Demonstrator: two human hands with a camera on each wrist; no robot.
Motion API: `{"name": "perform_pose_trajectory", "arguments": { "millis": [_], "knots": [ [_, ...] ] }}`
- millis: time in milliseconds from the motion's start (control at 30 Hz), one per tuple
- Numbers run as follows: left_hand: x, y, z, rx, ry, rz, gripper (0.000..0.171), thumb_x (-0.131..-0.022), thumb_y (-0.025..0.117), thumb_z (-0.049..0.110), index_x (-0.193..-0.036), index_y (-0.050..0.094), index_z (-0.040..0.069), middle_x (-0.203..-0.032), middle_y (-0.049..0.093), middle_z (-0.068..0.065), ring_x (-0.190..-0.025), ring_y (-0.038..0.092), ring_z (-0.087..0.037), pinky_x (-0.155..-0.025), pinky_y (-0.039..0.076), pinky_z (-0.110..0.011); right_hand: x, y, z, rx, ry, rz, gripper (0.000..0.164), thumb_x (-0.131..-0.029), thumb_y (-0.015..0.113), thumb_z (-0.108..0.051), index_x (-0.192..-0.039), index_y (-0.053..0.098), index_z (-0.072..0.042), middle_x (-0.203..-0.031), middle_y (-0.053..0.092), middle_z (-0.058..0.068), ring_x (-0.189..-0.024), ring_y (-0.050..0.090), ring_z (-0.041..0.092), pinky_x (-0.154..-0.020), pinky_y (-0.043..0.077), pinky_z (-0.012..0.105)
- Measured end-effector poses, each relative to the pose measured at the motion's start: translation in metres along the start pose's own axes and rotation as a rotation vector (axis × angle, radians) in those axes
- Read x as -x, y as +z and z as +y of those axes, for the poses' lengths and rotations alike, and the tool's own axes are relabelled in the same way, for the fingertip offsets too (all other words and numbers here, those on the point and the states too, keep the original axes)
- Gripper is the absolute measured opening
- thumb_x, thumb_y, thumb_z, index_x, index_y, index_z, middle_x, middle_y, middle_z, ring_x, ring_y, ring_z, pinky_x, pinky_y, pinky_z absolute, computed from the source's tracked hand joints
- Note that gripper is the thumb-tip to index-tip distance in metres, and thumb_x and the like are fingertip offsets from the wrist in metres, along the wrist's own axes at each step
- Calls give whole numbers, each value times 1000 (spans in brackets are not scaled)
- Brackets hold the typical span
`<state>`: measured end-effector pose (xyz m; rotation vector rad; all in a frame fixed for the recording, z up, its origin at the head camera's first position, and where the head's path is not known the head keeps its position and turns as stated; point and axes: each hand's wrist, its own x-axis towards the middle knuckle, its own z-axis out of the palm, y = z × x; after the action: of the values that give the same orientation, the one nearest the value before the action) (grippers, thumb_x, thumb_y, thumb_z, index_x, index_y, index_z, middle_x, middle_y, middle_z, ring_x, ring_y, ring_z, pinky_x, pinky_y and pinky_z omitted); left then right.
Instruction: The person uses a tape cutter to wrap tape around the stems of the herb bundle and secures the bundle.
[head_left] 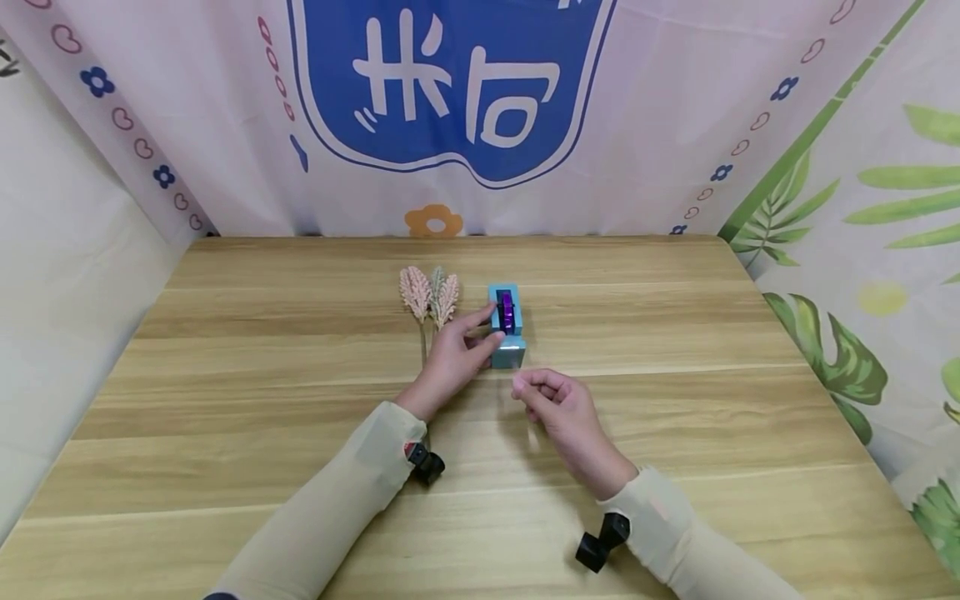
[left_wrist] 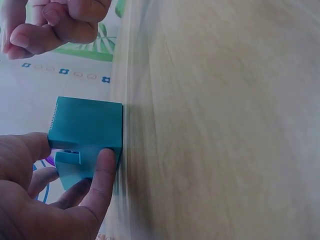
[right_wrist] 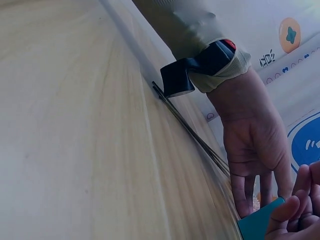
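A teal tape dispenser (head_left: 507, 354) with a purple roll (head_left: 507, 312) in it stands on the wooden table, its serrated edge turned toward the person. My left hand (head_left: 453, 358) grips the dispenser from the left side; in the left wrist view its fingers (left_wrist: 102, 180) spread over the teal side wall. Just in front of the dispenser, my right hand (head_left: 558, 408) is raised with thumb and forefinger pinched together. A faint, clear strip of tape (head_left: 532, 437) shows below those fingertips, mostly hidden by the hand. Other fingers of the right hand (left_wrist: 60, 25) curl toward the palm.
Pink and grey-green artificial flower stems (head_left: 416, 292) lie left of the dispenser, partly under the left forearm. Black wrist cameras (head_left: 600, 542) jut from both sleeves. The wooden table (head_left: 262, 358) ends at a printed cloth backdrop (head_left: 247, 167).
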<state>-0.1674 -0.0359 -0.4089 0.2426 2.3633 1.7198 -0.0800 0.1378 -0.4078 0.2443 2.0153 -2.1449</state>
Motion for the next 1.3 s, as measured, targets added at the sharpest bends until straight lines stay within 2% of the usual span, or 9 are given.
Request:
{"name": "perform_pose_trajectory", "arguments": {
  "millis": [167, 333, 533, 733, 1167, 1300],
  "knots": [
    [0, 0, 0, 6, 3, 1, 55, -104, 67, 23, -156, 49, 24, -156, 56, -12, -91, 71, -21, -78, 63, -34, 6, 1, -1, 0, 20, 15, 20, -102, 68, -13, -109, 69, 6, -84, 73, -9, -73, 56, 8, -68, 51, 18],
    [0, 1, 0, 4, 5, 0, 56, -104, 67, 24, -156, 48, 24, -156, 56, -11, -90, 71, -21, -78, 63, -35, 12, 2, -1, -12, 14, 13, 22, -102, 67, -12, -111, 68, 9, -84, 72, -9, -72, 55, 7, -67, 49, 18],
    [0, 1, -1, 3, 11, 0, 55, -104, 67, 24, -156, 48, 24, -156, 55, -12, -91, 71, -22, -78, 64, -35, 18, 3, 1, -27, 16, 10, 14, -102, 66, -8, -106, 69, 4, -83, 72, -9, -70, 54, 7, -67, 49, 18],
    [0, 2, 0, 13, 18, 6, 55, -104, 67, 23, -156, 48, 24, -155, 57, -14, -94, 74, -24, -78, 64, -36, 23, 4, 0, -39, 18, 0, 19, -102, 65, -8, -110, 67, 10, -82, 72, -10, -70, 54, 6, -67, 49, 18],
    [0, 2, -3, 15, 29, 8, 55, -104, 67, 22, -156, 49, 23, -155, 56, -16, -102, 75, -28, -78, 64, -33, 35, 5, 1, -41, 12, 6, 10, -102, 66, -7, -103, 68, 3, -83, 71, -8, -70, 54, 8, -67, 49, 19],
    [-1, 2, -3, 15, 43, 11, 55, -104, 67, 22, -156, 49, 22, -155, 56, -17, -95, 76, -26, -76, 64, -34, 38, 6, 2, -43, 14, -7, 8, -102, 65, -6, -101, 68, 1, -83, 71, -9, -69, 54, 7, -67, 49, 19]
  ]
}}
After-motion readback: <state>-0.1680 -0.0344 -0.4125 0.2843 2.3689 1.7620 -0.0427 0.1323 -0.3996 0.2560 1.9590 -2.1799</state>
